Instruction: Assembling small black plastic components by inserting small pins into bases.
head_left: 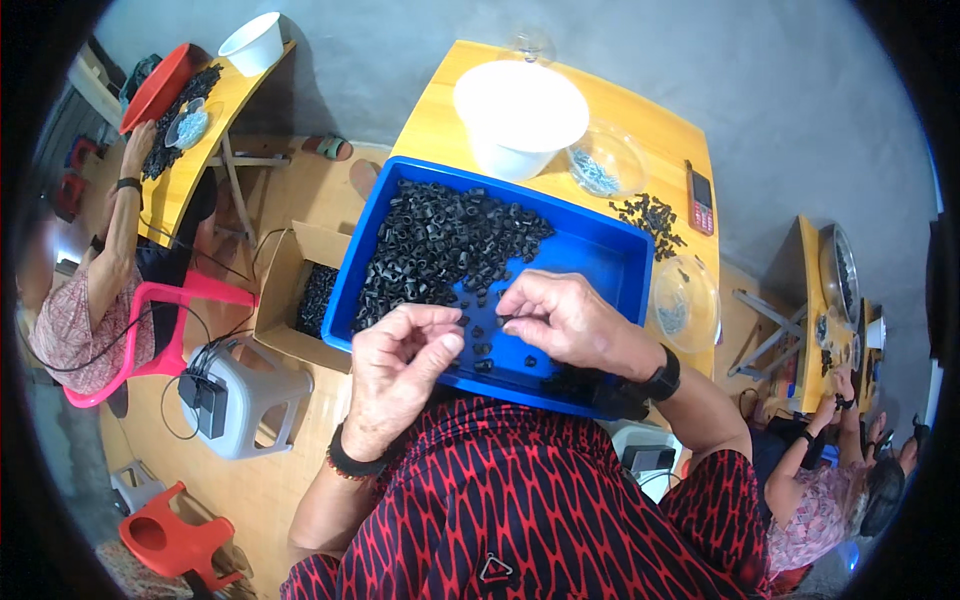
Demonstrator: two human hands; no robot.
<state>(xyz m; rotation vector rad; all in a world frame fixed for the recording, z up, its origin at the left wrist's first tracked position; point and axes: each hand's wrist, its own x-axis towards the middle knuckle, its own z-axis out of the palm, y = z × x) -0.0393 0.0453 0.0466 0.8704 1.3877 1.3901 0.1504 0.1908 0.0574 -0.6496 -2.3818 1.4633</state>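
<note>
A grey concrete floor [780, 90] lies under yellow wooden folding surfaces [660, 130], with a pink plastic chair [165, 330], a grey plastic stool [250, 395] and an open cardboard box [290, 270] at the left.

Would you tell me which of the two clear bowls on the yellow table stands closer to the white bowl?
The clear glass bowl holding small silvery parts, right beside the large white bowl. The other clear bowl sits at the table's right edge, beyond the blue tray.

Open floor: right half of the blue tray [600, 262].
Blocked: black rings [430, 245] heaped at left; white bowl [520, 110] beyond.
</note>
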